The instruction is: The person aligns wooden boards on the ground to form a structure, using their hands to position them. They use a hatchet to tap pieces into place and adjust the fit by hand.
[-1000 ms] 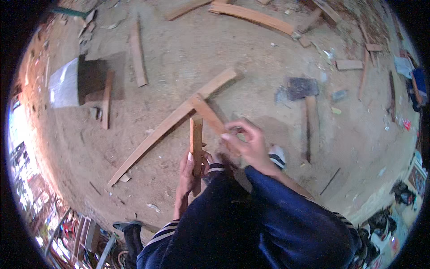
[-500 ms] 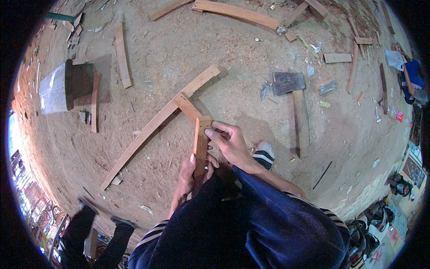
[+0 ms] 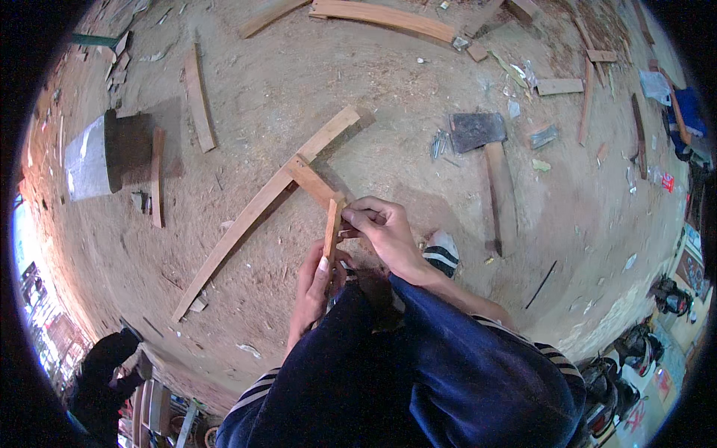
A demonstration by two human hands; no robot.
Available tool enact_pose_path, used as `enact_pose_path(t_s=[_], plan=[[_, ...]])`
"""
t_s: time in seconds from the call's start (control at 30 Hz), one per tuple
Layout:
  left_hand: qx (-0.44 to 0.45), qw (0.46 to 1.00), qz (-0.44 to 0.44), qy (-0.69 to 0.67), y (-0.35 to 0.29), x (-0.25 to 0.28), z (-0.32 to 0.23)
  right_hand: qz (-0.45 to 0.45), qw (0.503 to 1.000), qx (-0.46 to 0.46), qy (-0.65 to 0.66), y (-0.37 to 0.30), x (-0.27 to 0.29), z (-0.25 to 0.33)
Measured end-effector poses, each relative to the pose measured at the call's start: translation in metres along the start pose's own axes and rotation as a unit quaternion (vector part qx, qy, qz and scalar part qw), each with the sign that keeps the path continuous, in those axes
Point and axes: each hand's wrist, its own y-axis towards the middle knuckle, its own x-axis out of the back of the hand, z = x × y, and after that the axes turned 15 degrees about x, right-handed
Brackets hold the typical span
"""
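My left hand [image 3: 309, 287] is closed around a short wooden block [image 3: 331, 233], its narrow edge facing up. My right hand [image 3: 381, 224] pinches thumb and fingers against the block's upper right side; whatever lies between the fingertips is too small to make out. Beyond the block, a short wooden crosspiece [image 3: 314, 181] runs from its top end to a long wooden strip [image 3: 246, 232], which lies slantwise on the ground. Where block and crosspiece meet, I cannot tell whether they are joined. To the right lies an axe [image 3: 478, 131] with a wooden handle, loose nails [image 3: 439, 143] beside its head.
Wood strips [image 3: 199, 101] lie scattered on the dirt floor. A grey metal container [image 3: 89, 157] stands at left, and a bundle of nails [image 3: 544, 137] lies right of the axe. My foot [image 3: 441, 252] is beside my right forearm. Another person's dark-clothed leg [image 3: 101, 373] shows lower left.
The block has turned in my left hand, from its broad face showing to its narrow edge. My right fingers have shifted to its side. The other person's legs have moved left.
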Motion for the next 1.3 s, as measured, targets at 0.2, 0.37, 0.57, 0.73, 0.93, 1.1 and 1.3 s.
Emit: enact_pose_path(t_s=[0.2,0.37,0.57,0.73,0.93,1.1,1.3], plan=[[-0.035,0.992,-0.117,-0.034,0.003,0.015,0.01,-0.084,0.989,0.084,-0.091,0.011,0.007,0.008],[-0.103,0.889,-0.436,0.095,0.019,0.069,0.041,-0.125,0.856,0.265,-0.425,0.021,0.074,0.045],[-0.053,0.745,-0.579,0.328,0.007,0.111,0.065,-0.166,0.857,0.288,-0.392,0.018,0.144,0.047],[-0.035,0.731,-0.596,0.33,0.018,0.108,0.051,-0.178,0.853,0.256,-0.418,0.012,0.123,0.052],[-0.035,0.776,-0.548,0.31,0.023,0.122,0.056,-0.124,0.848,0.278,-0.434,0.005,0.112,0.029],[-0.027,0.772,-0.56,0.3,0.024,0.119,0.041,-0.107,0.824,0.271,-0.486,0.001,0.109,0.034],[-0.02,0.769,-0.572,0.285,0.023,0.123,0.045,-0.105,0.813,0.304,-0.485,0.002,0.113,0.032]])
